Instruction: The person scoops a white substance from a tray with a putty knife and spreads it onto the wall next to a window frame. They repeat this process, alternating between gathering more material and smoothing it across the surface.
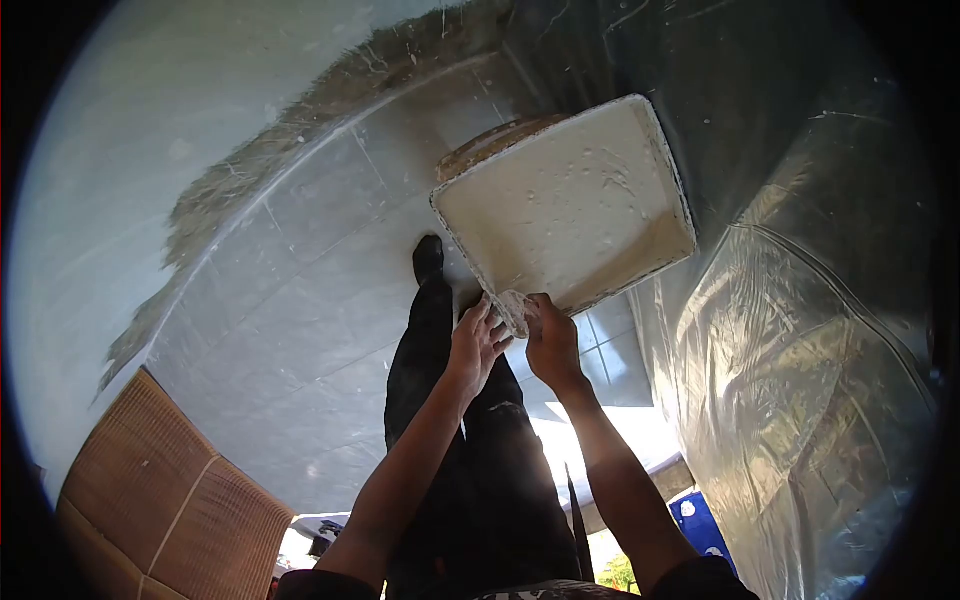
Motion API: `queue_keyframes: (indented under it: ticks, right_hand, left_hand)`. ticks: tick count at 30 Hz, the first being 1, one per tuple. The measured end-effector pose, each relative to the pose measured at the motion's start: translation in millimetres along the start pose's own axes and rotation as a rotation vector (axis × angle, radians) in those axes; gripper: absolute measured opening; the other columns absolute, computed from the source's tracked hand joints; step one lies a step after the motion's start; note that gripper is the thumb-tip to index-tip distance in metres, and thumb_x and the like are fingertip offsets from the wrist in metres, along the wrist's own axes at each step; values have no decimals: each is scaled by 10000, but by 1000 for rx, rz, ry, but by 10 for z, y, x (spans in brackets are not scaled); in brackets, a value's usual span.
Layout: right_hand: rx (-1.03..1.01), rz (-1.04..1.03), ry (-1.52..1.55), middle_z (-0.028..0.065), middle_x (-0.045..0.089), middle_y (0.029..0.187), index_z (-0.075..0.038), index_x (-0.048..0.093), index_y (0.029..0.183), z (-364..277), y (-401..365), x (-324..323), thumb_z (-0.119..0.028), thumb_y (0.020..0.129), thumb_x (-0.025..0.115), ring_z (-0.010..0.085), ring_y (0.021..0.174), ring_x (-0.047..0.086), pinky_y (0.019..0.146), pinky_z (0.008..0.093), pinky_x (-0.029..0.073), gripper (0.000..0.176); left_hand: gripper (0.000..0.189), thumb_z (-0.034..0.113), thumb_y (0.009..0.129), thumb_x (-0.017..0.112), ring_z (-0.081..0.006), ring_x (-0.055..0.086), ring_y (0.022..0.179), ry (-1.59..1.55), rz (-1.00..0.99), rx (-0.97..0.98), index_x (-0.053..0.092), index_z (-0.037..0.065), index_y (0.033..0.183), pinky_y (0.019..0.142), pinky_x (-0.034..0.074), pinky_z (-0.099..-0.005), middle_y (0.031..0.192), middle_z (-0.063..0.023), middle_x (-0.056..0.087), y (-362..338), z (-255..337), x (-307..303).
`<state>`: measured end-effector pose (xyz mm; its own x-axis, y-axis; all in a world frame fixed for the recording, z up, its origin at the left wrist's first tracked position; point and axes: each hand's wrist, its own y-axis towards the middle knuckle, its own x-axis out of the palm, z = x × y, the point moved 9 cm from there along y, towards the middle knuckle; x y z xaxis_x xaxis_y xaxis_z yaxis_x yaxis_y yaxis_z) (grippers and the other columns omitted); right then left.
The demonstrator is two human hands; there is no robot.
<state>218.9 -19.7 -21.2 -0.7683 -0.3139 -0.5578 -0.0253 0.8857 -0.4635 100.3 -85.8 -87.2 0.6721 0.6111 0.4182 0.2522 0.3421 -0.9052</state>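
Observation:
A large rectangular tray (565,210) with a rough, whitish-crusted rim holds a pale, wet-looking material. At its near corner sits a whitish, crusted lump (514,312), between my two hands. My left hand (478,345) is on the left side of that corner, palm turned inward, its fingers apart and touching or very near the edge. On the right, my right hand (552,340) has its fingers curled in against the whitish lump; whether it grips the lump or the tray rim is hard to tell.
Behind the tray shows the brown edge of a round object (490,145). Clear plastic sheeting (760,380) hangs at right. Brown corrugated cardboard (165,480) lies at lower left. A partly coated wall (150,180) curves along the left above the tiled floor (300,330). My legs are below.

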Motion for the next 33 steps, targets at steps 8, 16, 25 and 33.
queue_keyframes:
  ticks: [8,16,25,33]
  right_hand:
    - [93,43,100,262,694,1034,15,598,1129,-37,21,-54,51,925,536,460,1034,658,836,464,531,216]
    - [108,44,59,253,704,1024,4,624,1113,-12,49,-19,45,898,571,450,1014,671,828,455,536,226]
    - [147,1,130,221,723,1030,29,621,1121,117,146,-126,28,905,589,344,992,714,857,382,527,218]
    - [149,-30,207,201,724,1016,35,620,1131,149,238,-319,62,901,561,278,987,712,873,348,516,239]
  left_hand:
    - [538,417,1017,453,-315,359,1454,-7,-71,18,447,124,1468,1221,196,-486,1528,-62,457,-66,32,113]
    - [574,442,1013,453,-341,307,1485,-41,-72,7,426,119,1487,1236,162,-499,1564,-81,415,-52,29,95]
    - [617,475,1009,455,-349,275,1496,-108,-85,1,403,119,1510,1234,141,-500,1571,-88,400,-18,0,63]
    - [688,500,1019,433,-368,225,1515,-110,-82,-40,298,144,1592,1233,116,-483,1636,-100,303,-39,-2,61]
